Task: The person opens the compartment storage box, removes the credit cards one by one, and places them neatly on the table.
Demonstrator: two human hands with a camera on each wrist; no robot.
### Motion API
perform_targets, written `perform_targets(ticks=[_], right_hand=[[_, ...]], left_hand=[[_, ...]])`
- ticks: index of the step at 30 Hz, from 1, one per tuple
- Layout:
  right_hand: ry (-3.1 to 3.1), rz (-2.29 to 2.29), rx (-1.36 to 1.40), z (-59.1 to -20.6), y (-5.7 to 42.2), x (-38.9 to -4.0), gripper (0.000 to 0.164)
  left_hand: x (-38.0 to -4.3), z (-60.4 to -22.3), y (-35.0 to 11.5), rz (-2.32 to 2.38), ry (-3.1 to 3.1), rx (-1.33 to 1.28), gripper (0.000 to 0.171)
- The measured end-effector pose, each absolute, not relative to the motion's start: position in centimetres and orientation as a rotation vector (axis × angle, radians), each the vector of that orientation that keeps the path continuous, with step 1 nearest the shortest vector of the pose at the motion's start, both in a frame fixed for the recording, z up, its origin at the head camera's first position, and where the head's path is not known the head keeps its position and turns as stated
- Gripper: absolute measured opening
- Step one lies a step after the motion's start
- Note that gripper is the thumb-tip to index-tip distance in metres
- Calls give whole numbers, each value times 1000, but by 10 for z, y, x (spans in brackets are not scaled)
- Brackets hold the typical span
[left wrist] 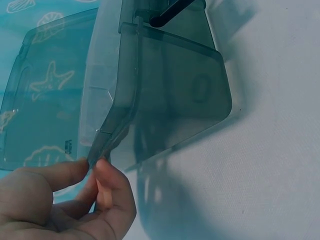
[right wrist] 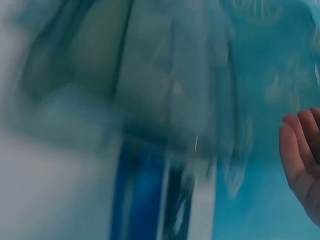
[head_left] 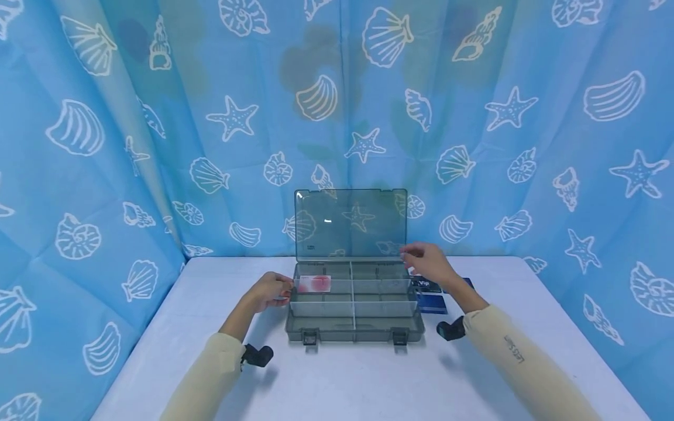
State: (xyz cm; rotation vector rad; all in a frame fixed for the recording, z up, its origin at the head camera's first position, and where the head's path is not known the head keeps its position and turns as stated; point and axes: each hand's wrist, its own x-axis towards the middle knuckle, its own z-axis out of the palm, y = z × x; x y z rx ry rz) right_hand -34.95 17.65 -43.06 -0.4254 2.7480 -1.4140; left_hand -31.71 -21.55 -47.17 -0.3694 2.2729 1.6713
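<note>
A translucent grey compartment box [head_left: 354,337] sits on the table with its lid [head_left: 350,225] raised at the back. My left hand [head_left: 268,289] pinches the box's left rim between thumb and finger; the left wrist view shows that rim [left wrist: 131,75] close up. Beside the lid's lower right corner is my right hand [head_left: 427,262]. In the blurred right wrist view its fingers [right wrist: 290,150] look fairly straight, with nothing seen in them. A pink-and-white card [head_left: 315,284] lies in a left compartment of the box.
To the right of the box, partly under my right forearm, lie a dark card marked "Vip" [head_left: 427,285] and a blue card [head_left: 432,303]. The white table [head_left: 337,386] meets a blue shell-patterned curtain [head_left: 274,140] at the back. Clear dividers [head_left: 384,286] split the box.
</note>
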Motion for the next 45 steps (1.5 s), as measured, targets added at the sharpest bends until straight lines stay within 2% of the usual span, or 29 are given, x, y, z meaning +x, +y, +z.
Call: perform_targets(ticks=[3,8,18,27,33,38,42,45], right_hand=[[2500,-1578,-471,-420,140,-354,36],[2205,-1695,-400,-418,87,-365,37],[2142,-1645,-404,-437,19,-368,38],[2227,-1578,-264,-450,0,-374,43],[2302,-1378,-274,-449,-2,-376,61],[2230,-1399,-183,-449,-2,-381,75],[2149,-1428,-125,-448,-6,-384,78],[2090,-1460,-99,-448,-11,-386,74]], left_hand=[[-317,-474,-219,1682,2265,-383,28],[-318,-474,-220,1701,2259,-368,28],[-320,-475,-217,1702,2276,-394,25],[-317,-474,-216,1717,2299,-420,24],[-315,-476,-216,1733,2305,-430,24],[-313,-477,-216,1764,2309,-419,23],[-313,-477,-217,1759,2320,-413,22],[-313,-476,-218,1753,2327,-417,22]])
